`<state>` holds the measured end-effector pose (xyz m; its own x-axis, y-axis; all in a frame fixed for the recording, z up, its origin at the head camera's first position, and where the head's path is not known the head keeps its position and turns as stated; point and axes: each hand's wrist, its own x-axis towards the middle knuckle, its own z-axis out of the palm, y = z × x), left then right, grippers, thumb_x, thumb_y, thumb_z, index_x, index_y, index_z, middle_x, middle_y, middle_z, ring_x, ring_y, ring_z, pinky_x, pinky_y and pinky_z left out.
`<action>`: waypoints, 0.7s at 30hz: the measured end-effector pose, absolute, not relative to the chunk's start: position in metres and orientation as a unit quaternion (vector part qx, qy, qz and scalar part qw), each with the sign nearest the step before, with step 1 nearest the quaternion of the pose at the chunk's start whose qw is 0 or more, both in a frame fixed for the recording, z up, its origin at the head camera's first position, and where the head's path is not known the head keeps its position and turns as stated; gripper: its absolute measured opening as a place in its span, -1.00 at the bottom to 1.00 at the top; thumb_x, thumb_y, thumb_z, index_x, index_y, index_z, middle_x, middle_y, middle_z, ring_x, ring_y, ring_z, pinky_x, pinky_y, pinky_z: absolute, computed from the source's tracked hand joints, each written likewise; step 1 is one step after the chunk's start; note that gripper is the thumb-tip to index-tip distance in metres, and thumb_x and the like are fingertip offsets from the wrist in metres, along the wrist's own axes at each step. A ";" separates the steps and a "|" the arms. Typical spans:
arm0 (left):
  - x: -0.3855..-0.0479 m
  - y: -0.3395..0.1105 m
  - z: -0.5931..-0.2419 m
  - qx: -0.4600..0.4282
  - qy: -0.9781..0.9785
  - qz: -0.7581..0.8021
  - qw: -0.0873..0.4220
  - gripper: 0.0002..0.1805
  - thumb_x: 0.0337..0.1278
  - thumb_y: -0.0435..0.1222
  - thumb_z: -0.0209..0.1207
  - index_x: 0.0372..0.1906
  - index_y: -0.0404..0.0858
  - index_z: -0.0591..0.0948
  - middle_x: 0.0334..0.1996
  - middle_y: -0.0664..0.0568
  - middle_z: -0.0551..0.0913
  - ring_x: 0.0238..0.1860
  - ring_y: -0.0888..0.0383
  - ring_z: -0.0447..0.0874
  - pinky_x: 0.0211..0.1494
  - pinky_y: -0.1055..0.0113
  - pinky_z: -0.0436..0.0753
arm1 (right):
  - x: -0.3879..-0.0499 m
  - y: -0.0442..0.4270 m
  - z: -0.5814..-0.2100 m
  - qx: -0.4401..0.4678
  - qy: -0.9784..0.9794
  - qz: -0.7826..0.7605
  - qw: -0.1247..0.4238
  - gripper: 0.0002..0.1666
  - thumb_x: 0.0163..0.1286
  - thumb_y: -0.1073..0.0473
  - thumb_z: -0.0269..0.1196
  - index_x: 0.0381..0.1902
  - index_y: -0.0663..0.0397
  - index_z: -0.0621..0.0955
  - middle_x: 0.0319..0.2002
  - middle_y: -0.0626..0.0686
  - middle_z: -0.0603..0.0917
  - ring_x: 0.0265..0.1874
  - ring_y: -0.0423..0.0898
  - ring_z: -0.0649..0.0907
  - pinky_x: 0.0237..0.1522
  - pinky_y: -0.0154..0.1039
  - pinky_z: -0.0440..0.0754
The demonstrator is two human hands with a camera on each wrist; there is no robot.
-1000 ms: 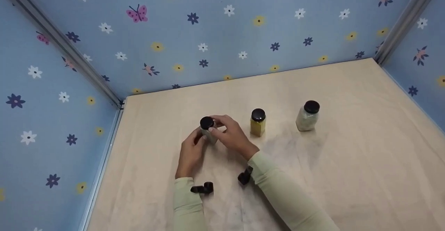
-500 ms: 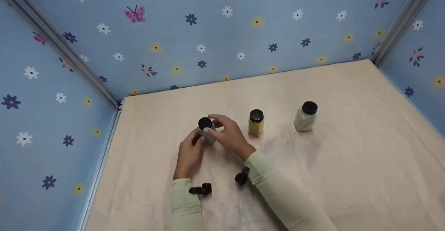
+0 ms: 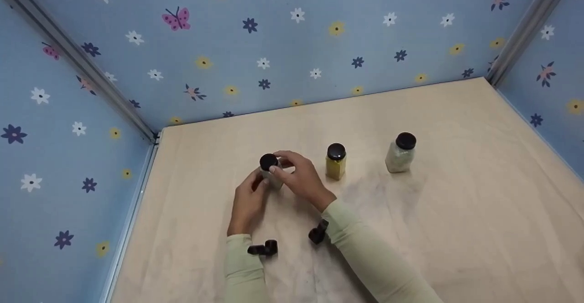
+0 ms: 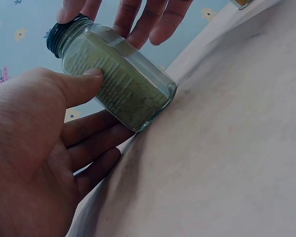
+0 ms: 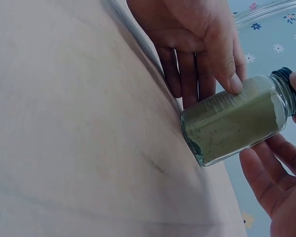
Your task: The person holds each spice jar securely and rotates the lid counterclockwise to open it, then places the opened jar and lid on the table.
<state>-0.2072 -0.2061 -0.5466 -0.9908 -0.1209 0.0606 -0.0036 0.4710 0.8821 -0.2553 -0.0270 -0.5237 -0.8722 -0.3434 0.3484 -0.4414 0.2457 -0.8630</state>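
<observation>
A glass jar of green powder with a black lid (image 3: 269, 162) stands on the table between both hands. The left hand (image 3: 247, 205) grips the jar body (image 4: 121, 81) from the left, its thumb on the printed side and fingers behind. The right hand (image 3: 303, 177) pinches the black lid (image 5: 288, 91) between thumb and index finger; its other fingers lie beside the glass. In the left wrist view, the lid (image 4: 64, 34) sits on the jar's neck.
To the right stand a yellow-filled jar (image 3: 336, 166) and a larger pale-filled jar (image 3: 400, 157), both black-lidded. Flower-patterned walls (image 3: 296, 43) border the cloth-covered table (image 3: 479, 180). A black wrist camera is on each sleeve.
The head view has shifted slightly. Both hands stay around the same jar, with only a slight movement of the right thumb at the lid.
</observation>
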 end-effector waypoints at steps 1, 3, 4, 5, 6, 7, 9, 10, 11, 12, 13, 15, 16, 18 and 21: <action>-0.207 -0.206 -0.547 0.037 -0.856 -0.513 0.058 -0.54 0.48 -0.17 0.11 0.40 -0.03 0.49 0.28 0.07 0.56 0.34 0.14 0.44 0.41 0.11 0.37 | -0.255 -0.027 -0.524 0.250 -0.788 0.561 0.044 -0.49 0.44 -0.12 0.28 0.26 -0.09 0.58 0.09 -0.06 0.65 -0.01 -0.13 0.67 0.03 -0.07 0.65; -0.207 -0.207 -0.548 0.033 -0.854 -0.516 0.060 -0.54 0.48 -0.19 0.11 0.40 -0.05 0.49 0.27 0.06 0.56 0.34 0.13 0.44 0.41 0.11 0.38 | -0.255 -0.027 -0.525 0.253 -0.787 0.560 0.046 -0.48 0.45 -0.09 0.27 0.28 -0.05 0.58 0.05 -0.03 0.65 -0.01 -0.13 0.66 0.03 -0.07 0.65; -0.207 -0.207 -0.548 0.033 -0.853 -0.517 0.061 -0.54 0.48 -0.19 0.11 0.40 -0.05 0.49 0.27 0.06 0.56 0.34 0.14 0.44 0.41 0.12 0.38 | -0.255 -0.027 -0.525 0.253 -0.788 0.560 0.047 -0.49 0.46 -0.08 0.26 0.29 -0.04 0.58 0.03 -0.03 0.65 -0.02 -0.14 0.66 0.03 -0.07 0.65; -0.207 -0.207 -0.548 0.032 -0.853 -0.517 0.061 -0.54 0.48 -0.19 0.11 0.40 -0.05 0.49 0.27 0.06 0.56 0.34 0.14 0.44 0.41 0.12 0.38 | -0.255 -0.027 -0.525 0.254 -0.789 0.558 0.047 -0.49 0.47 -0.06 0.26 0.29 -0.04 0.58 0.00 -0.03 0.65 -0.03 -0.15 0.66 0.02 -0.08 0.65; -0.207 -0.207 -0.548 0.030 -0.853 -0.518 0.062 -0.54 0.48 -0.20 0.11 0.40 -0.06 0.49 0.27 0.06 0.56 0.34 0.14 0.44 0.41 0.13 0.38 | -0.255 -0.028 -0.526 0.254 -0.789 0.558 0.047 -0.50 0.47 -0.04 0.25 0.30 -0.03 0.58 -0.03 -0.03 0.65 -0.05 -0.16 0.65 0.00 -0.09 0.66; -0.206 -0.207 -0.548 0.030 -0.852 -0.518 0.062 -0.54 0.48 -0.20 0.11 0.40 -0.05 0.49 0.27 0.07 0.56 0.34 0.15 0.44 0.41 0.14 0.38 | -0.255 -0.028 -0.526 0.254 -0.788 0.558 0.046 -0.50 0.47 -0.02 0.25 0.30 -0.03 0.58 -0.06 -0.04 0.64 -0.06 -0.16 0.65 -0.03 -0.10 0.67; -0.206 -0.207 -0.548 0.027 -0.851 -0.520 0.065 -0.54 0.47 -0.21 0.12 0.40 -0.06 0.49 0.27 0.07 0.57 0.33 0.15 0.44 0.40 0.14 0.38 | -0.255 -0.029 -0.526 0.256 -0.787 0.560 0.044 -0.51 0.47 0.03 0.24 0.31 -0.01 0.57 -0.10 -0.04 0.64 -0.09 -0.16 0.63 -0.08 -0.12 0.68; -0.206 -0.207 -0.548 0.027 -0.852 -0.519 0.067 -0.54 0.47 -0.21 0.12 0.40 -0.06 0.50 0.27 0.07 0.57 0.33 0.16 0.44 0.40 0.14 0.39 | -0.255 -0.029 -0.526 0.256 -0.787 0.559 0.043 -0.51 0.48 0.03 0.24 0.31 0.00 0.57 -0.11 -0.04 0.63 -0.09 -0.16 0.63 -0.10 -0.13 0.69; -0.206 -0.207 -0.548 0.024 -0.851 -0.520 0.069 -0.54 0.47 -0.22 0.12 0.39 -0.07 0.50 0.27 0.06 0.57 0.33 0.15 0.45 0.40 0.14 0.39 | -0.255 -0.029 -0.526 0.255 -0.788 0.558 0.043 -0.50 0.48 0.03 0.24 0.32 0.01 0.57 -0.12 -0.03 0.62 -0.09 -0.16 0.62 -0.10 -0.13 0.69; -0.205 -0.207 -0.548 0.022 -0.852 -0.519 0.071 -0.54 0.47 -0.23 0.12 0.39 -0.07 0.50 0.26 0.06 0.57 0.33 0.14 0.45 0.39 0.13 0.40 | -0.255 -0.030 -0.525 0.255 -0.788 0.559 0.043 -0.50 0.48 0.03 0.23 0.32 0.03 0.56 -0.13 -0.02 0.62 -0.09 -0.14 0.62 -0.10 -0.11 0.69; -0.205 -0.207 -0.548 0.021 -0.852 -0.518 0.072 -0.54 0.47 -0.24 0.12 0.39 -0.07 0.50 0.26 0.06 0.58 0.32 0.14 0.46 0.39 0.13 0.40 | -0.254 -0.030 -0.525 0.255 -0.788 0.559 0.044 -0.48 0.48 0.02 0.23 0.32 0.05 0.56 -0.14 0.01 0.61 -0.08 -0.13 0.62 -0.08 -0.09 0.68; -0.205 -0.207 -0.548 0.017 -0.852 -0.518 0.073 -0.54 0.47 -0.25 0.13 0.40 -0.07 0.50 0.25 0.06 0.58 0.32 0.14 0.46 0.39 0.12 0.41 | -0.254 -0.031 -0.524 0.252 -0.792 0.554 0.044 -0.45 0.48 -0.04 0.24 0.33 0.04 0.55 -0.14 0.04 0.60 -0.05 -0.10 0.63 -0.02 -0.04 0.66; -0.205 -0.207 -0.547 0.018 -0.853 -0.517 0.073 -0.54 0.47 -0.24 0.13 0.40 -0.06 0.49 0.25 0.07 0.58 0.32 0.15 0.46 0.38 0.13 0.41 | -0.253 -0.031 -0.523 0.249 -0.795 0.552 0.044 -0.43 0.47 -0.07 0.24 0.34 0.01 0.55 -0.13 0.05 0.60 -0.03 -0.09 0.64 0.00 -0.02 0.65; -0.205 -0.207 -0.547 0.021 -0.854 -0.515 0.070 -0.54 0.47 -0.22 0.13 0.40 -0.03 0.49 0.25 0.10 0.58 0.31 0.17 0.46 0.38 0.15 0.42 | -0.253 -0.032 -0.523 0.243 -0.800 0.548 0.041 -0.37 0.44 -0.15 0.26 0.36 -0.03 0.53 -0.13 0.05 0.59 -0.02 -0.08 0.65 0.03 0.02 0.64; -0.204 -0.207 -0.548 0.023 -0.855 -0.514 0.066 -0.53 0.47 -0.19 0.13 0.41 0.00 0.48 0.24 0.11 0.58 0.30 0.18 0.47 0.37 0.14 0.43 | -0.252 -0.034 -0.524 0.231 -0.808 0.540 0.034 -0.30 0.38 -0.24 0.29 0.38 -0.11 0.51 -0.10 0.01 0.59 -0.02 -0.10 0.64 0.03 0.02 0.64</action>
